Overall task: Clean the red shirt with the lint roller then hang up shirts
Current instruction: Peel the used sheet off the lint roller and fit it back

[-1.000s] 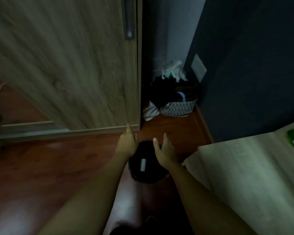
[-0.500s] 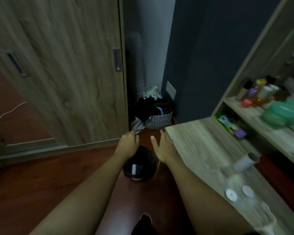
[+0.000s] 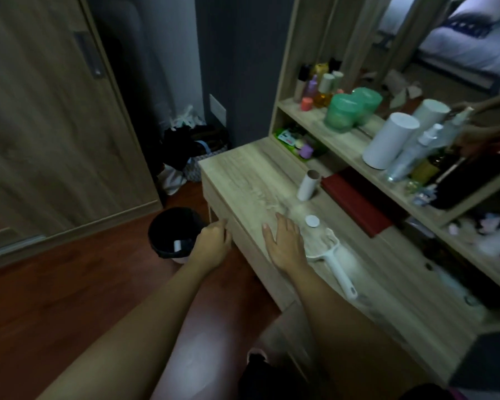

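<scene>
A person's right hand lies flat on the pale wooden surface, fingers straight and holding nothing. It is just beside the head of the white lint roller, which lies with its handle pointing towards the near edge. The left hand sits at the front edge of the surface with its fingers curled; whether it grips that edge or merely touches it cannot be told.

A round white cap lies just beyond the right hand's fingertips, and a cardboard tube stands farther back. A careless sweep towards the roller would likely knock either one over or send it rolling off the edge. A black bin holding a pale scrap stands on the floor directly below the left hand. The roller could drop the same way if it were nudged rather than lifted.

The roller's head is smeared by motion blur, so it is unclear whether any sticky roll is fitted. If it is bare, the cleaning would pick up nothing.

No shirt can be identified. A flat red object lies under the shelf, but the dim light does not show whether it is cloth. The person's body is cut off at the bottom of the frame.
</scene>
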### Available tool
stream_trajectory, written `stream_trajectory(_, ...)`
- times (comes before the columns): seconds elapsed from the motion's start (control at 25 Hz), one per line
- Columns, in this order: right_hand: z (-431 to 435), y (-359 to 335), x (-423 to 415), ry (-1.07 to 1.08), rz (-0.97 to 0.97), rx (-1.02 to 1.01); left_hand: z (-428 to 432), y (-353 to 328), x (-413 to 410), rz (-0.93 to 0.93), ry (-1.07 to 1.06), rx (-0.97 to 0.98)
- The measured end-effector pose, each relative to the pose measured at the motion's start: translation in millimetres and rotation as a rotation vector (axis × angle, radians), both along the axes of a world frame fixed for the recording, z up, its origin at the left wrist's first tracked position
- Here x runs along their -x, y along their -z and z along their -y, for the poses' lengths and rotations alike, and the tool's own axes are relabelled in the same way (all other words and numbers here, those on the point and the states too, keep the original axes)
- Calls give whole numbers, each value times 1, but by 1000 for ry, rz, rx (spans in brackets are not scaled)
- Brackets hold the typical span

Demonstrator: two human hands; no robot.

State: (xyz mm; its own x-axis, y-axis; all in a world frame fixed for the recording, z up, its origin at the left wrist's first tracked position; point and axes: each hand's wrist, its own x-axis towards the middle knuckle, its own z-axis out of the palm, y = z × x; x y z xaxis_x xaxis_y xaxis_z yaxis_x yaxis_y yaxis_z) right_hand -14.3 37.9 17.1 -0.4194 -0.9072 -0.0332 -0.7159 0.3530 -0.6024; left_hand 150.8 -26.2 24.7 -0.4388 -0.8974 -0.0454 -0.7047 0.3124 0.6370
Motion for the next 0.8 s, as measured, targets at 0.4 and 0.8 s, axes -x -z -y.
stream_trajectory(0.4, 33, 26, 178, 75, -103, -54, 10, 41, 142, 141, 161, -131)
stream_trajectory(0.8, 123, 57, 222, -129, 253, -24, 24, 78, 185, 324, 315, 21)
